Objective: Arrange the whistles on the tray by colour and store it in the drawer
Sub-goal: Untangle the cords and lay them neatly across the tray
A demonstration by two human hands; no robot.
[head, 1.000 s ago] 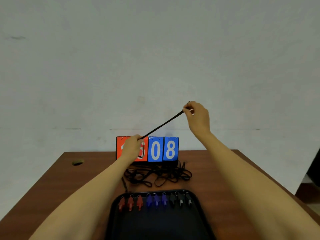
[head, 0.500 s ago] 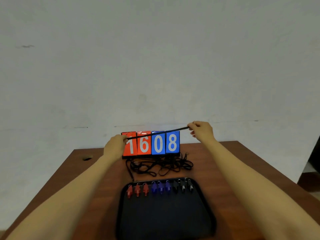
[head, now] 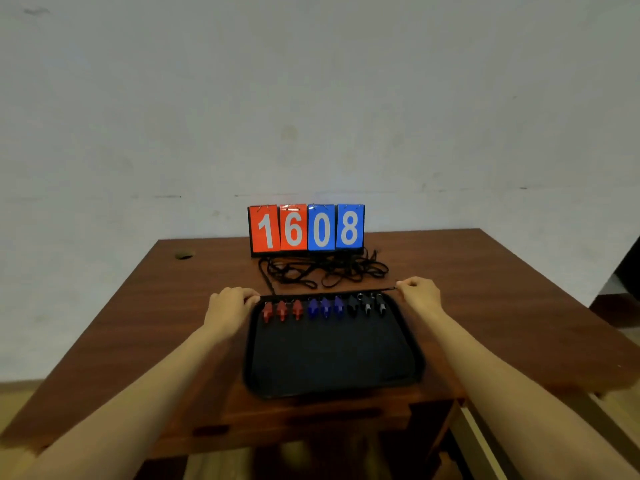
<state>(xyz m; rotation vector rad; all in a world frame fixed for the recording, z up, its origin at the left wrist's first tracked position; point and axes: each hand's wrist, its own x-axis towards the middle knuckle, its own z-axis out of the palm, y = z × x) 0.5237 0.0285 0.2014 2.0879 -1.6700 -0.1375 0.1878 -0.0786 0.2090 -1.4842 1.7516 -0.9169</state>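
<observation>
Both my bare arms reach forward, the forearms angling in toward each other. My left hand [head: 230, 304] is knuckles up, its fingers curled and the tips pinching one end of a thin black cord [head: 388, 289]. My right hand [head: 419, 294], about level with the left and well apart from it, pinches the other end between thumb and forefinger.

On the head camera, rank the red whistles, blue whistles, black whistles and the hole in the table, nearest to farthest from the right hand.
From the right hand, which pinches the black cord:
1. Black whistles, right end of the tray row.
2. Blue whistles, middle of the row.
3. Red whistles, left end, beside the left hand.
4. Table hole, far back left.
</observation>
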